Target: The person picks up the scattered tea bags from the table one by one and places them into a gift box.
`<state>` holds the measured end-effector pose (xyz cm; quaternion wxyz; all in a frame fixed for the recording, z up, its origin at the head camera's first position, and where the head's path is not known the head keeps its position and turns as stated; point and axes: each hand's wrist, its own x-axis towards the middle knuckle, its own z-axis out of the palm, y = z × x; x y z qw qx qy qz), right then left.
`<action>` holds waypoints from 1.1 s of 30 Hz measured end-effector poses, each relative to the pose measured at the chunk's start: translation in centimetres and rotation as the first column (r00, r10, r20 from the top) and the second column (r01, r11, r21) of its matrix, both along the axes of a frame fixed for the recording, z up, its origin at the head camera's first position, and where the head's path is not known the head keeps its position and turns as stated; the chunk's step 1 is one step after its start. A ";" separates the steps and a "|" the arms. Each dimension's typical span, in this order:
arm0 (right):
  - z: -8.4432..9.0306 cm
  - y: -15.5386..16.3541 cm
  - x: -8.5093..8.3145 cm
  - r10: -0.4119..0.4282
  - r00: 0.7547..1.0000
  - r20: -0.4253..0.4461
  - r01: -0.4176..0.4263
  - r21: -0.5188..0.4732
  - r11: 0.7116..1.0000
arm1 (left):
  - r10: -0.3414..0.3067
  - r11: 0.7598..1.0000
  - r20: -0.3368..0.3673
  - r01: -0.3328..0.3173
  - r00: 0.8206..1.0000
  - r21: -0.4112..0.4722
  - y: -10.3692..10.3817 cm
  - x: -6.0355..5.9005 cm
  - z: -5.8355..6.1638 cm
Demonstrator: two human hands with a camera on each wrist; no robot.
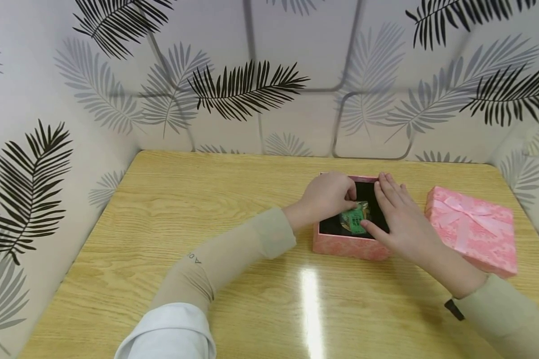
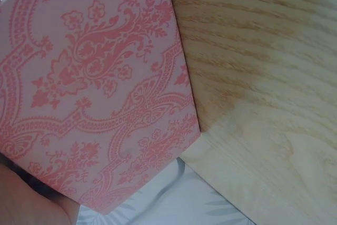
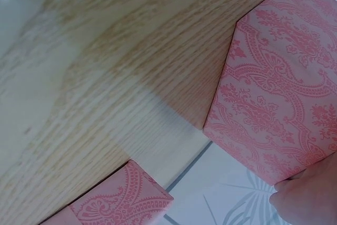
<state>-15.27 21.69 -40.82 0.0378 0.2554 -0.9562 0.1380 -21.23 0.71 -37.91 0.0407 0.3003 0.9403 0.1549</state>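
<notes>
On the table stands an open pink patterned gift box (image 1: 350, 247) with a black inside. In it lies a small clear packet with a green label (image 1: 356, 221). My left hand (image 1: 325, 197) reaches over the box's left side, fingers curled, and pinches the packet's upper edge. Along the box's right rim my right hand (image 1: 406, 227) lies with straight fingers, its thumb tip by the packet's right edge. The left wrist view shows the box's patterned outer wall (image 2: 105, 77) and part of the left hand (image 2: 31, 198). In the right wrist view, the right hand (image 3: 308, 193) touches the box wall (image 3: 279, 82).
To the right of the box rests its pink lid (image 1: 476, 227) with a pale ribbon bow. Its corner (image 3: 126, 196) shows low in the right wrist view. The wooden table (image 1: 197, 199) meets a leaf-patterned wall covering (image 1: 296, 124) at the back.
</notes>
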 end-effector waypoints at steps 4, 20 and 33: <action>0.1 0.0 0.1 -0.005 1.000 0.008 0.005 -0.001 1.000 | -0.002 1.000 0.002 0.002 1.000 0.005 0.0 -0.1 0.1; 0.4 0.0 0.2 -0.015 0.999 0.033 0.014 0.015 1.000 | -0.024 0.998 -0.001 0.024 1.000 0.055 -1.2 0.4 1.0; 0.7 -0.2 0.1 -0.025 0.998 0.056 0.024 0.026 0.999 | -0.042 0.992 0.015 0.040 0.999 0.116 -2.7 0.8 1.3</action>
